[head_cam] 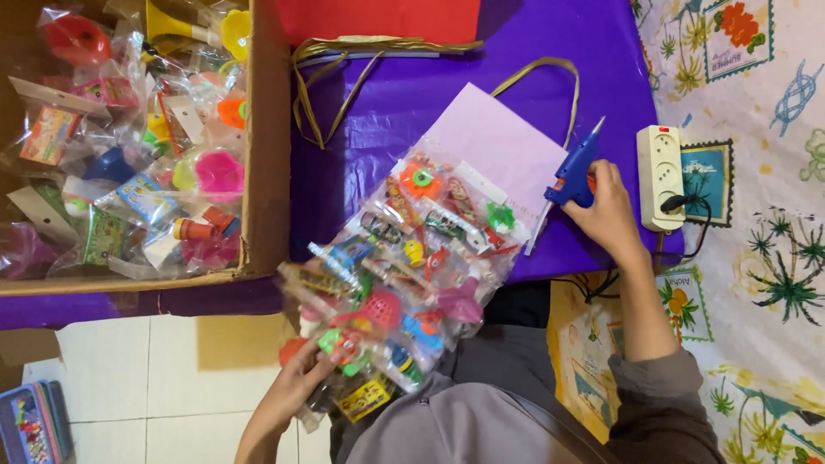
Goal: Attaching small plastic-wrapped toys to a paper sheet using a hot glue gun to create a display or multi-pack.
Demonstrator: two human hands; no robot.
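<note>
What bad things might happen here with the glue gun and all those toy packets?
The right hand holds the blue glue gun with its tip beside the lilac paper bag, so hot glue might drip on the purple sheet or burn fingers. The left hand grips a big bunch of clear toy packets from below, partly past the table edge; some may slide off. The gun's cord near the power strip could snag.

Bright, even indoor light, glare on the clear plastic toy packets (404,258), soft shadows, slight blur at the edges.
</note>
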